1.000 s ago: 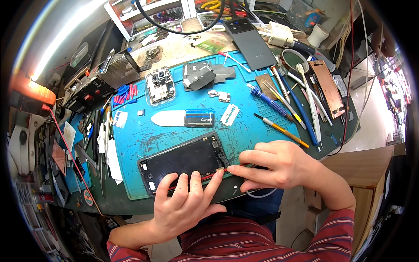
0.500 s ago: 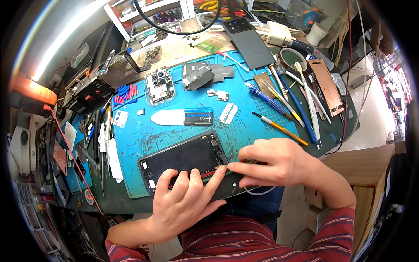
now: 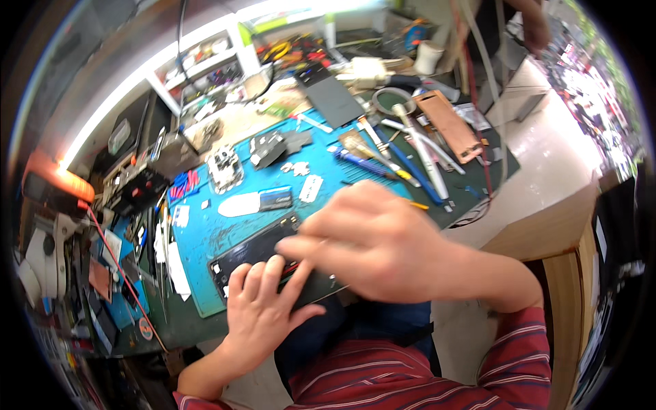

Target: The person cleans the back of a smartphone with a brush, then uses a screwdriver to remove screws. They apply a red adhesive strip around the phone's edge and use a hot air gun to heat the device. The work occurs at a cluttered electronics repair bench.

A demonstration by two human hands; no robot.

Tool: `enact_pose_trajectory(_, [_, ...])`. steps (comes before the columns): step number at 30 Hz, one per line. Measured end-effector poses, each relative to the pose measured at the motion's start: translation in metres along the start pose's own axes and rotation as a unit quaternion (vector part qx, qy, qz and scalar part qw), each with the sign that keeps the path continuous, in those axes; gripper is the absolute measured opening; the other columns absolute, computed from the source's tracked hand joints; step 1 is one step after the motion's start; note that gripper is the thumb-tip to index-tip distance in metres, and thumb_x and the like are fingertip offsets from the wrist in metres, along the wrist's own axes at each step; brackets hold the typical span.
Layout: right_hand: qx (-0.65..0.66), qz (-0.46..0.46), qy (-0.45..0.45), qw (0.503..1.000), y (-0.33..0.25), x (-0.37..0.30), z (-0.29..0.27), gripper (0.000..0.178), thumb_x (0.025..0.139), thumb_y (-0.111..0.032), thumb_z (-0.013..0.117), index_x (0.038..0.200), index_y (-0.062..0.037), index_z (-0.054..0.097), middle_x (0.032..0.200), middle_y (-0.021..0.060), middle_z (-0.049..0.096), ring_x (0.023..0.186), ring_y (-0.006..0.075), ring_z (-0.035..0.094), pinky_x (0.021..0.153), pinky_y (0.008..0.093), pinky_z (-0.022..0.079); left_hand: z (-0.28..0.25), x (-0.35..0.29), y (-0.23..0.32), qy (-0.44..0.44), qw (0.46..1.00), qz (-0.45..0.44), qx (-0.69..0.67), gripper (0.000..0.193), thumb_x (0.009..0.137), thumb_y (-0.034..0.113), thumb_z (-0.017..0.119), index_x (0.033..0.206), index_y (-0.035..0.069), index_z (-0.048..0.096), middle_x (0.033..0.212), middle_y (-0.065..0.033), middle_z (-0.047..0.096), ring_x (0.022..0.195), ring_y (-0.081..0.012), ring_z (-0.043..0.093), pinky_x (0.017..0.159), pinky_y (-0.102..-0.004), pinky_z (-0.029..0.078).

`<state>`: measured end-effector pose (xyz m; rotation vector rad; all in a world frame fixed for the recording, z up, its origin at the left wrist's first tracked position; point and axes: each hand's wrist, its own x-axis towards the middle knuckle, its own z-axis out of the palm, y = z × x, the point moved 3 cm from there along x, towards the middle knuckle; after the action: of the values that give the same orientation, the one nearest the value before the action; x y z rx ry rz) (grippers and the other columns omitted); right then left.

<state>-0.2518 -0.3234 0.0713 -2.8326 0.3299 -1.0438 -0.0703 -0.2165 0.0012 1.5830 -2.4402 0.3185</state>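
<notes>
A black phone frame (image 3: 249, 247) lies tilted on the blue work mat (image 3: 198, 256), with small parts along its ends. My left hand (image 3: 260, 307) rests on the frame's near edge, fingers spread and thumb apart. Across the frame's right end, my right hand (image 3: 376, 249) is curled, fingertips bunched close to the left forefinger. Motion blurs it, and whatever it pinches is hidden. A thin red strip shows by the left forefinger. Beyond the frame lie a flat pry blade (image 3: 239, 204) with a dark grip and a slotted razor blade (image 3: 311, 188).
At the back are a clear box of phone boards (image 3: 224, 169), black sheet parts (image 3: 268, 148) and a grey phone back (image 3: 335, 100). Brushes, tweezers and a blue screwdriver (image 3: 362, 162) crowd the right, near a copper-coloured plate (image 3: 447, 126). Another person's arm (image 3: 533, 26) shows top right.
My right hand has risen toward the camera and moved left over the frame's right end. The whole view has shifted and turned. My left hand stays on the frame.
</notes>
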Motion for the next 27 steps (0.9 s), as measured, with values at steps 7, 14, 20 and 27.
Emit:
enact_pose_trajectory(7, [-0.092,-0.093,0.030,0.991,-0.039,0.003,0.033,0.024,0.083,-0.017,0.068,0.104,-0.0070,0.071,0.103,0.0000,0.066,0.102,0.0164,0.062,0.110,0.0421,0.044,0.003,0.000,-0.024,0.157,0.919,-0.138,-0.335,0.028,0.084,0.007,0.079,0.110,-0.001,0.071,0.104,-0.0130,0.073,0.090,-0.0319,0.070,0.080,-0.0380,0.055])
enact_pose_trajectory(14, [-0.126,0.060,0.168,0.976,0.014,-0.042,-0.021,0.038,0.085,0.000,0.070,0.122,-0.0074,0.072,0.103,0.0006,0.073,0.088,0.0203,0.073,0.096,0.0427,0.056,0.010,0.007,-0.022,0.147,0.820,-0.265,-0.486,0.008,0.091,-0.005,0.076,0.090,-0.003,0.069,0.089,-0.0074,0.078,0.078,-0.0121,0.073,0.072,-0.0269,0.057])
enact_pose_trajectory(20, [-0.280,0.306,0.148,0.898,0.106,-0.125,-0.065,0.028,0.092,-0.004,0.067,0.119,-0.0074,0.075,0.120,0.0098,0.071,0.097,0.0338,0.071,0.085,0.0458,0.057,0.018,0.010,-0.028,0.134,0.792,-0.251,-0.540,0.016,0.094,-0.008,0.073,0.096,-0.001,0.058,0.097,-0.0143,0.078,0.087,-0.0129,0.074,0.079,-0.0268,0.061])
enact_pose_trajectory(27, [-0.193,0.394,0.037,0.898,0.123,-0.120,-0.032,0.024,0.096,-0.021,0.070,0.114,-0.0065,0.076,0.108,0.0133,0.075,0.097,0.0341,0.072,0.083,0.0426,0.057,0.014,0.005,-0.029,0.140,0.812,-0.256,-0.506,0.018,0.094,-0.009,0.073,0.095,0.000,0.057,0.095,-0.0138,0.079,0.085,-0.0110,0.073,0.076,-0.0245,0.058])
